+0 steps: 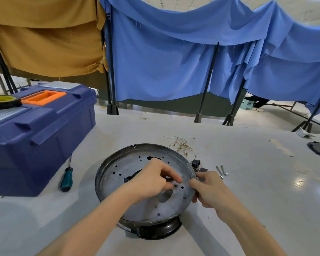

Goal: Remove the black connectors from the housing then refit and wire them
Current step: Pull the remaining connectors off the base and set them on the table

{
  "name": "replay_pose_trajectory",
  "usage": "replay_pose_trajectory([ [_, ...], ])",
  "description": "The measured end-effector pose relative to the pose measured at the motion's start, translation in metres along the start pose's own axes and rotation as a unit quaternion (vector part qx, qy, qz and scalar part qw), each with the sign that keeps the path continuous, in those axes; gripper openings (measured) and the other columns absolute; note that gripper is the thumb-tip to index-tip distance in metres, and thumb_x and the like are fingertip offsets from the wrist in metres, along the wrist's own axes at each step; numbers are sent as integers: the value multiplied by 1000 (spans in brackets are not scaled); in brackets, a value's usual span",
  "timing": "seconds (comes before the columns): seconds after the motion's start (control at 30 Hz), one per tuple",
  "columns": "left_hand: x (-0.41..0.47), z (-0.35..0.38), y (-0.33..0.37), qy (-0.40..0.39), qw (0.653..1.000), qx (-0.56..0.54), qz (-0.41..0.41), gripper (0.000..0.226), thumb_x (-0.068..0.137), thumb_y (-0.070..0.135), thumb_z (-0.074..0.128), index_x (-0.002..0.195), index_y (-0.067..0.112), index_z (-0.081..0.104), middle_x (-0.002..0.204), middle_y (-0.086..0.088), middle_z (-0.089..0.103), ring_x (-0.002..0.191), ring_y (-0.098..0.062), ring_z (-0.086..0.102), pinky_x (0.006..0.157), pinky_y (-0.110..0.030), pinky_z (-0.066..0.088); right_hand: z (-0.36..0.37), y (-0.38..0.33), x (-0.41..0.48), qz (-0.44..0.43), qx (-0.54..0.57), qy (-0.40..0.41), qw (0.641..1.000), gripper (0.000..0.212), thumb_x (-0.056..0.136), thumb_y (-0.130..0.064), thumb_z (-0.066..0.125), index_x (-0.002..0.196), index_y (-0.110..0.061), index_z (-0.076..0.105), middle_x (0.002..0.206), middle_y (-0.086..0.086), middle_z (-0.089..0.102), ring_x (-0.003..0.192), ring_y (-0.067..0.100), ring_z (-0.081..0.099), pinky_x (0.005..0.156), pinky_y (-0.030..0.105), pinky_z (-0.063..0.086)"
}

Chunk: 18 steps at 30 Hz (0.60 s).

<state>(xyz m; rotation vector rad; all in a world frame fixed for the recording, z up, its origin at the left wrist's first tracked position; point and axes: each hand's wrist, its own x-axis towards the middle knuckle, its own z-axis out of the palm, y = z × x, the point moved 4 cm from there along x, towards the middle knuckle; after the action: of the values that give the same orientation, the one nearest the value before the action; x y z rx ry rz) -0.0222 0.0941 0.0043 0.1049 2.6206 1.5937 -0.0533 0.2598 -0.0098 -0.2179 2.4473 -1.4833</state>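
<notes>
Connectors, two black ones, lie on the table just outside the housing's right rim, one touching or nearly touching the other. The housing is a round metal pan with holes in its floor, and it sits on a black base at the table's near middle. Inside it, left of centre, a black part shows partly under the left hand.

The left hand reaches into the housing with its fingers curled down toward the floor, thumb close to the fingertips. Something small and dark sits there, but I cannot tell whether the hand pinches it. The right hand grips the housing at its right rim, thumb inside and fingers curled round the outside.

Right of the housing, just past the connectors, lie screws. Behind its far right edge is a tangle of wires. Left of the housing lies a screwdriver, and beyond that a blue toolbox with a tape roll on its lid.
</notes>
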Motion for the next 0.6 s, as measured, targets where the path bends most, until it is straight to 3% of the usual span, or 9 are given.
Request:
replay_pose_trajectory([
  [0.1, 1, -1, 0, 2, 1000, 0, 6, 44, 83, -6, 64, 67, 34, 74, 78, 5, 72, 80, -1, 67, 70, -21, 56, 0, 0, 0, -8, 1, 9, 1000, 18, 85, -2, 47, 82, 14, 56, 45, 12, 55, 34, 13, 26, 37, 17, 19],
  [0.2, 0, -5, 3, 8, 1000, 4, 15, 36, 83, -4, 64, 74, 30, 75, 63, 16, 64, 63, 4, 58, 64, -13, 47, 0, 0, -2, -10, 7, 2, 1000, 18, 85, -2, 46, 71, 1, 57, 45, 11, 55, 34, 14, 25, 38, 17, 18],
  [0.33, 2, -28, 8, 92, 993, 59, 46, 25, 85, 0, 66, 93, 22, 75, 96, 12, 70, 91, 2, 64, 84, -14, 49, -1, 6, -5, 3, 8, -24, 1000, 18, 85, -6, 48, 82, -5, 65, 48, 11, 58, 39, 16, 23, 39, 17, 18],
  [0.4, 3, -42, 9, 150, 976, 136, 76, 25, 88, 5, 64, 104, 24, 71, 108, 11, 65, 103, -3, 58, 89, -15, 44, -3, 6, -6, 7, -8, -43, 999, 16, 86, -13, 52, 79, -12, 66, 51, 11, 61, 39, 15, 22, 39, 17, 19],
  [0.47, 7, -53, 7, 184, 952, 227, 88, 31, 92, 12, 59, 121, 24, 63, 121, 7, 58, 115, -11, 49, 101, -26, 36, -8, 1, -4, -2, -45, -31, 998, 18, 88, -26, 59, 73, -16, 65, 50, 8, 62, 36, 12, 26, 37, 17, 20],
  [0.53, 15, -62, -2, 194, 922, 333, 45, 41, 97, 22, 53, 137, 25, 47, 135, 4, 49, 125, -17, 41, 107, -34, 29, -13, -6, 4, -32, -77, 15, 996, 15, 87, -31, 64, 78, -19, 66, 50, 0, 60, 32, 6, 33, 34, 12, 24],
  [0.6, 23, -71, -15, 189, 893, 407, -40, 47, 100, 31, 45, 144, 23, 33, 140, -4, 45, 128, -24, 40, 104, -38, 28, -16, -14, 13, -56, -70, 48, 995, 7, 87, -23, 65, 93, -23, 68, 62, -6, 56, 37, 2, 39, 36, 6, 26],
])
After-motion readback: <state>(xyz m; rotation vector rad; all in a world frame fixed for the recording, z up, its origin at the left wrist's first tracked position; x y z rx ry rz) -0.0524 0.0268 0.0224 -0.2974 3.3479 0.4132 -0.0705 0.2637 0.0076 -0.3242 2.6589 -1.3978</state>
